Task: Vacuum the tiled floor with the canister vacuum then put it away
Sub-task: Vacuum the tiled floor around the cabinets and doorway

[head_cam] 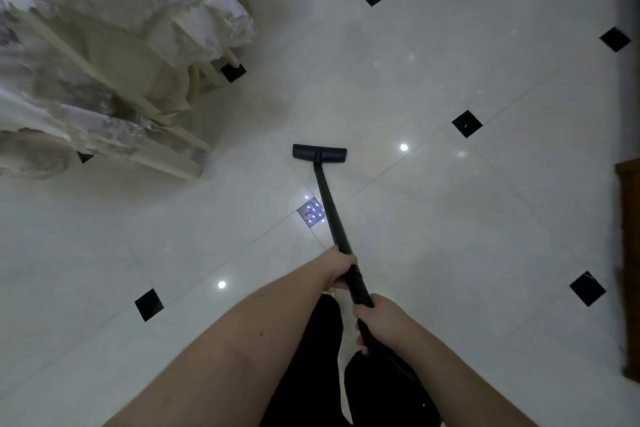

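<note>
Both hands, left hand (341,267) and right hand (379,317), fingers wrapped round wand (332,211); floor head (319,153) near drape (114,80) at 10 o'clock: snag risk.

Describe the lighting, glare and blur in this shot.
Head view: dim, cool light; the floor is glossy, mirroring small lamp spots and a cluster of light dots beside the wand. The draped cloth at upper left is motion-smeared, while the nozzle and both hands, left and right, stay fairly sharp. Wide-angle bending shows at the edges.
</note>
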Demonstrator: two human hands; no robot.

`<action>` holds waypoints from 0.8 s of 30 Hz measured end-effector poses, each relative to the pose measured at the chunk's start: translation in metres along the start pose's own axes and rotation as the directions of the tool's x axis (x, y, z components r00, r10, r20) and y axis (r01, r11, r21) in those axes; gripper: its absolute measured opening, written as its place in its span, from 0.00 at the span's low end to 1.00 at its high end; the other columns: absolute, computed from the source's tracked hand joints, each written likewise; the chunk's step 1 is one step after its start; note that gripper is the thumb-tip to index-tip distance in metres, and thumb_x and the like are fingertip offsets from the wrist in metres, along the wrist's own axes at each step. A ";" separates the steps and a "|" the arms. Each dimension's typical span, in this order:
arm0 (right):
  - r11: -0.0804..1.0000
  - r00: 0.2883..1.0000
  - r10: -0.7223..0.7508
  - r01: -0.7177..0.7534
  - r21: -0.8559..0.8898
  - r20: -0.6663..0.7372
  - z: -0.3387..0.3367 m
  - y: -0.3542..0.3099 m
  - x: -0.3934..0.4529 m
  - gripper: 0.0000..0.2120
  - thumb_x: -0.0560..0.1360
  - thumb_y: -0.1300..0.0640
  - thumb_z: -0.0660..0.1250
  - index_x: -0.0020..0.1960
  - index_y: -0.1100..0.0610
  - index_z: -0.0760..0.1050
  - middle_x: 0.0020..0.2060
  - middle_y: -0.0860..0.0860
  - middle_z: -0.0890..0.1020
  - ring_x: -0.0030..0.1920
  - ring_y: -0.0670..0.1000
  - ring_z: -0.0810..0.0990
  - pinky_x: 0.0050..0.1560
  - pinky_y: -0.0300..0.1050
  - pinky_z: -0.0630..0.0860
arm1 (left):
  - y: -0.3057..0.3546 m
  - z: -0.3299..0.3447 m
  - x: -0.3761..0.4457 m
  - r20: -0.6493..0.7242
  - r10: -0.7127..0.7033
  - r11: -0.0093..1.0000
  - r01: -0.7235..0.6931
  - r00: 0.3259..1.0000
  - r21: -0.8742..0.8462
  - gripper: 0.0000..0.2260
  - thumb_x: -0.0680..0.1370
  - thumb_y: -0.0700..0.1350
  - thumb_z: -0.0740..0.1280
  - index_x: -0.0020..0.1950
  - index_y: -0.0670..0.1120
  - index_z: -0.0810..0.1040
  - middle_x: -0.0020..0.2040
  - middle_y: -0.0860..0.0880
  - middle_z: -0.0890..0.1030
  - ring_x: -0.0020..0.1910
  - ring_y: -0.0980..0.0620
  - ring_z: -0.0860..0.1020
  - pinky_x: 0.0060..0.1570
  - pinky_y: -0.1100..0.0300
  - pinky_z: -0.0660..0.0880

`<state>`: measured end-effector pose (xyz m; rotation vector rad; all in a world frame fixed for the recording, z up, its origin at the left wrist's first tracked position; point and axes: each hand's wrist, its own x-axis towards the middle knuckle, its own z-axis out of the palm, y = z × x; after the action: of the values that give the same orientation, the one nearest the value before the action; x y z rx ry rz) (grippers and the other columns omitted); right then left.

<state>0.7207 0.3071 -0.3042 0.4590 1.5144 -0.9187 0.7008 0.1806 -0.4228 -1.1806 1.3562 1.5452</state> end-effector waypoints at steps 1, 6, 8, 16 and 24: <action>1.000 1.000 -0.002 0.003 0.005 -0.006 0.000 -0.007 0.003 0.04 0.79 0.60 0.59 0.47 0.60 0.69 0.35 0.56 0.74 0.28 0.52 0.76 0.27 0.44 0.76 | 0.006 -0.003 0.003 0.003 0.006 1.000 -0.006 1.000 0.006 0.13 0.77 0.36 0.62 0.61 0.38 0.70 0.41 0.42 0.78 0.35 0.47 0.80 0.41 0.49 0.81; 0.998 1.000 0.000 0.001 0.059 -0.025 0.002 -0.040 0.016 0.04 0.79 0.60 0.59 0.46 0.60 0.68 0.35 0.56 0.74 0.28 0.53 0.76 0.27 0.43 0.74 | 0.038 -0.022 0.013 0.014 0.022 1.000 -0.023 1.000 0.014 0.08 0.77 0.37 0.61 0.56 0.42 0.69 0.41 0.44 0.78 0.36 0.48 0.80 0.38 0.53 0.81; 0.997 0.999 -0.001 0.003 0.073 -0.034 0.003 -0.053 0.024 0.04 0.79 0.60 0.59 0.47 0.60 0.69 0.37 0.57 0.74 0.30 0.53 0.77 0.29 0.44 0.75 | 0.050 -0.030 0.017 0.013 0.029 1.000 -0.029 1.000 -0.003 0.07 0.77 0.37 0.61 0.55 0.42 0.69 0.41 0.44 0.78 0.36 0.48 0.79 0.38 0.53 0.80; 0.998 0.999 0.014 -0.012 0.056 -0.051 0.005 -0.090 0.046 0.07 0.79 0.58 0.60 0.49 0.62 0.70 0.42 0.60 0.75 0.33 0.56 0.79 0.31 0.45 0.77 | 0.080 -0.051 0.028 -0.002 0.044 0.999 -0.044 0.999 -0.030 0.06 0.78 0.37 0.61 0.55 0.41 0.71 0.40 0.44 0.78 0.36 0.48 0.79 0.36 0.55 0.81; 1.000 0.997 0.015 -0.016 -0.017 -0.078 0.013 -0.059 0.023 0.08 0.78 0.59 0.60 0.54 0.62 0.70 0.38 0.59 0.77 0.34 0.56 0.79 0.33 0.46 0.78 | 0.055 -0.039 0.003 0.036 0.019 0.999 -0.018 0.999 -0.027 0.02 0.79 0.37 0.60 0.48 0.42 0.70 0.39 0.44 0.78 0.35 0.48 0.79 0.33 0.57 0.80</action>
<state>0.6805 0.2566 -0.3093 0.4983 1.5857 -0.8835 0.6548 0.1337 -0.4096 -1.1538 1.3302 1.5946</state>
